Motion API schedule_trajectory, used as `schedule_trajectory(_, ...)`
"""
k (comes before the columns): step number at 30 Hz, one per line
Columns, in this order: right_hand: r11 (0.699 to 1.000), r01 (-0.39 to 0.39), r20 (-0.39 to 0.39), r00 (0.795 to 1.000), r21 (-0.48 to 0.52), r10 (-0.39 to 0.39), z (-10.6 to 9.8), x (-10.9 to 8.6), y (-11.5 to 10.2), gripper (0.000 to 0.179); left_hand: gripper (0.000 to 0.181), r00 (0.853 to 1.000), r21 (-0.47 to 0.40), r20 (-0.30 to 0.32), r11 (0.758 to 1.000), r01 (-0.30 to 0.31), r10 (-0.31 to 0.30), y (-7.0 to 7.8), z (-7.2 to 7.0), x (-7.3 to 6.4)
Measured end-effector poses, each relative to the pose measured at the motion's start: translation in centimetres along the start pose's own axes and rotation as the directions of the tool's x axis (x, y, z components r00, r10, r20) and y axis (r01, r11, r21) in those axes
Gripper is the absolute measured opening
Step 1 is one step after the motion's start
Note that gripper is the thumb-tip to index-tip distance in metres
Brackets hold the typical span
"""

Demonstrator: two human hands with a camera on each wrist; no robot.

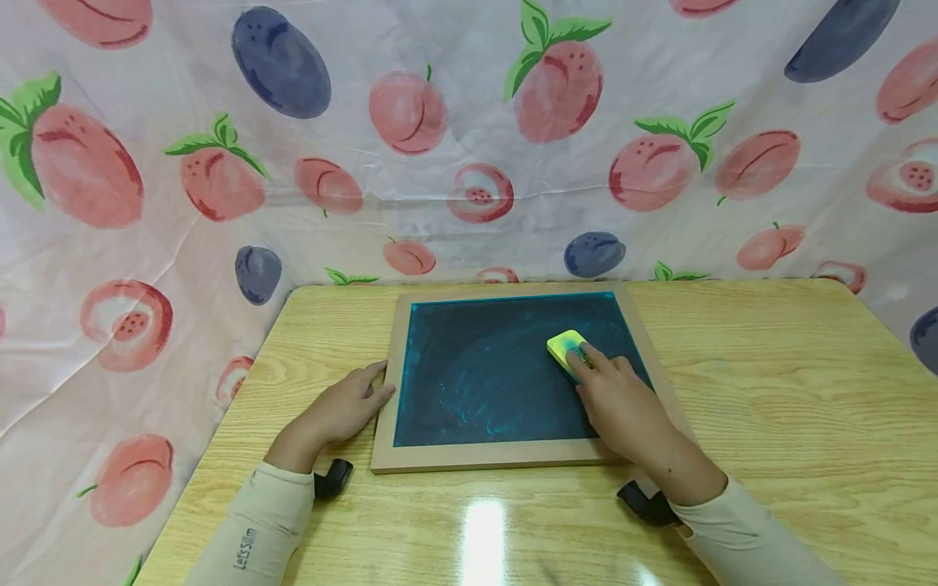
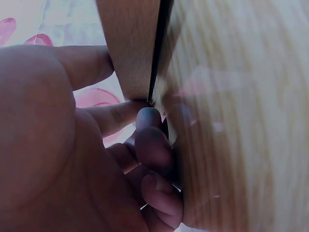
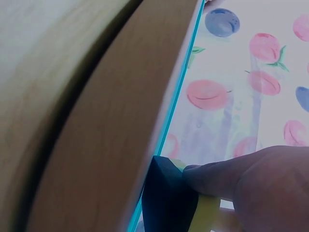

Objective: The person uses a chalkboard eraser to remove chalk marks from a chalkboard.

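A small chalkboard (image 1: pixel 476 358) in a light wooden frame lies flat on the table, with smeared blue chalk dust and a few brighter chalk strokes at its lower left. My right hand (image 1: pixel 626 407) grips a yellow eraser (image 1: pixel 563 340) against the board's right part. In the right wrist view, the eraser's dark felt side (image 3: pixel 169 198) meets the board's surface, thumb along its edge. My left hand (image 1: pixel 344 407) rests at the frame's left side. Seen from the left wrist, its thumb and a fingertip touch the frame's edge (image 2: pixel 133 43), while the other fingers bend loosely near the tabletop.
The wood-grain table (image 1: pixel 777 407) extends on both sides of the board and in front of it. A white cloth (image 1: pixel 469 98) printed with peaches and plums hangs behind the table and along its left. Black wrist devices (image 1: pixel 333 480) sit at both cuffs.
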State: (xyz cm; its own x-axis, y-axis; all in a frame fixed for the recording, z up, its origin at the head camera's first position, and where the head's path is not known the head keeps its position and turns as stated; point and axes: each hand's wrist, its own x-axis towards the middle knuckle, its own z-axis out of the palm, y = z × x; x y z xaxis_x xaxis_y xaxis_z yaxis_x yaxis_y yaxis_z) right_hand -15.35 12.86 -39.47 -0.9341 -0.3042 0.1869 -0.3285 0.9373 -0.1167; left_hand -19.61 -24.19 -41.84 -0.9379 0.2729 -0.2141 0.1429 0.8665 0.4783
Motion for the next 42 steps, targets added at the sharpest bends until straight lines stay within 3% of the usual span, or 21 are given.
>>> schedule_trajectory(6,0.998,0.062,-0.034,0.997,-0.033,-0.063,0.3,-0.3,-0.7,0.044,0.063,1.0,0.0,0.001,1.0,0.003,-0.003,0.0,0.0,0.0)
schedule_trajectory(12,0.988,0.143,-0.043,0.988,-0.065,-0.146,0.7,-1.1,-2.9,0.046,0.063,1.0,0.009,-0.001,1.0,0.011,-0.011,0.1,0.0,0.1)
schedule_trajectory(24,0.956,0.286,0.069,0.957,-0.061,-0.282,1.0,-3.1,-7.6,0.059,0.064,1.0,0.005,-0.008,1.0,0.001,-0.001,-0.1,0.1,0.0)
schedule_trajectory(35,0.974,0.226,0.097,0.969,0.005,-0.225,0.9,-2.9,-7.5,0.049,0.065,1.0,0.008,-0.006,1.0,-0.002,0.002,-0.1,0.1,0.0)
schedule_trajectory(42,0.986,0.164,0.072,0.984,0.009,-0.165,0.8,-2.3,-6.0,0.051,0.064,1.0,0.009,-0.006,1.0,-0.003,0.003,-0.1,0.1,0.0)
